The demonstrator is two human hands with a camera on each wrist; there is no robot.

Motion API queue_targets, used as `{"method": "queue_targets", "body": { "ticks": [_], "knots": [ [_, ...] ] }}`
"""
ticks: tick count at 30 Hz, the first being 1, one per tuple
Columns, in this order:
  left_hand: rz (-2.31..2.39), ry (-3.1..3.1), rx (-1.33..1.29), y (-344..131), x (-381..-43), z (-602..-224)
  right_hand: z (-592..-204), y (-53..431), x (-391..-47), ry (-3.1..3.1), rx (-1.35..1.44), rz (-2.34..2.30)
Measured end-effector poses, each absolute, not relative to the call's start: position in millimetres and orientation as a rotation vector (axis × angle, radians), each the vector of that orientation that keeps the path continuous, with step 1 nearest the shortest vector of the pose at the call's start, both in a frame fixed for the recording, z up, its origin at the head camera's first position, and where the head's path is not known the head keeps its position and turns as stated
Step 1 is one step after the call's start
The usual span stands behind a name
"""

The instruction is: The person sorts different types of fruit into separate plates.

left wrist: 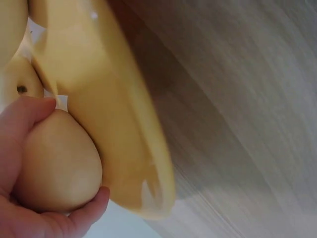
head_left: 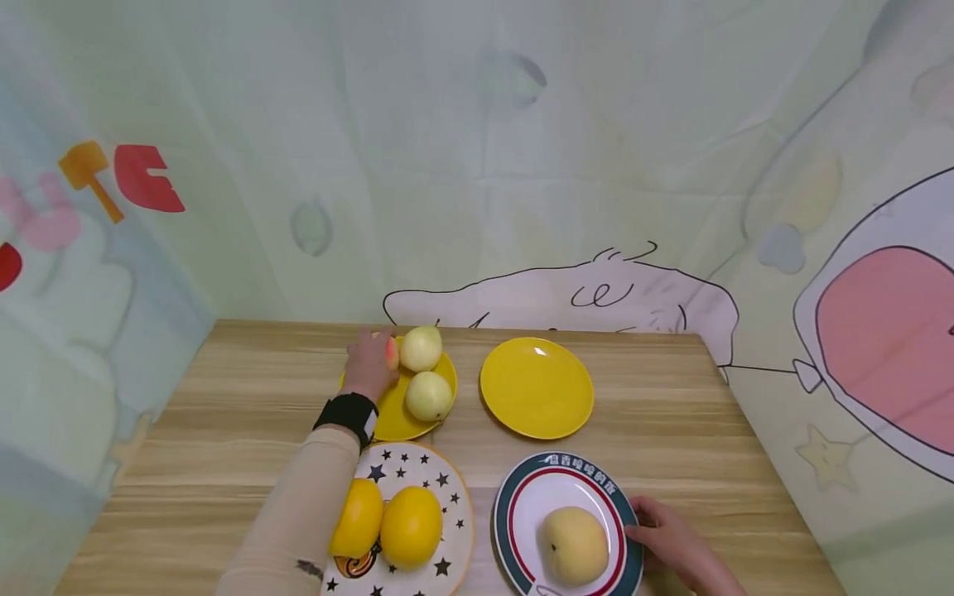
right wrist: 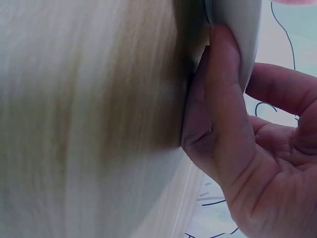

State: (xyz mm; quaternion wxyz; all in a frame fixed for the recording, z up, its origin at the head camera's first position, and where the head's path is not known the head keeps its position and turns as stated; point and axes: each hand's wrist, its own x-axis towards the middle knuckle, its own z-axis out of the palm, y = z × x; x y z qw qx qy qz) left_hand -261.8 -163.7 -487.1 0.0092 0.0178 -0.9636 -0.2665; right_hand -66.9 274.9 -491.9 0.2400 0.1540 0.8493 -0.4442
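At the far left plate, my left hand (head_left: 369, 364) grips a peach (left wrist: 62, 161), thumb on one side and fingers curled round the other. A reddish patch of the peach shows past the fingers in the head view. Two pale pears (head_left: 421, 348) lie beside it on the yellow plate (head_left: 395, 422). My right hand (head_left: 674, 542) pinches the right rim of a white plate with a dark blue border (head_left: 632, 555). In the right wrist view, fingers (right wrist: 225, 74) reach under that rim. Another peach (head_left: 574, 545) sits on this plate.
A second yellow plate (head_left: 537, 387) stands at the back, right of the pears. In front on the left is a star-patterned plate (head_left: 455, 530) with two yellow-orange fruits (head_left: 411, 527), partly behind my left forearm. A printed curtain (head_left: 477, 165) hangs behind the wooden table (head_left: 671, 414).
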Motion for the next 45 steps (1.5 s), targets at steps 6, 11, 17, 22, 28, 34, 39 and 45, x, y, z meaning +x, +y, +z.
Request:
{"method": "queue_targets", "body": {
  "ticks": [6,11,17,22,28,34,39,45],
  "knots": [
    [-0.885,-3.002,0.086,-165.4,-262.0,-488.6,-492.1,274.1,-68.7,2.31,0.427,-1.206],
    [-0.929,-2.991,0.11,-167.7,-260.2,-484.0,-493.8,275.1,-68.8,2.31,0.411,-1.218],
    [-0.961,-2.918,0.029,-170.2,-259.5,-469.2,-495.1,277.7,-67.6,2.316,0.386,-1.234],
    [-1.006,-2.863,-0.063,-166.5,-257.7,-451.4,-493.5,276.7,-70.6,2.304,0.431,-1.193],
    [-1.123,-2.835,-0.101,-151.6,-251.4,-427.2,-491.8,275.9,-69.1,2.317,0.408,-1.193],
    [-1.169,-2.839,-0.127,-136.1,-246.4,-416.4,-491.2,275.1,-68.1,2.306,0.41,-1.209],
    [-1.19,-2.851,-0.206,-119.6,-236.7,-407.4,-490.9,273.9,-68.7,2.321,0.415,-1.189],
    [-1.273,-2.818,-0.385,-87.8,-217.1,-396.0,-490.4,274.6,-69.0,2.321,0.417,-1.178]
  ]
}}
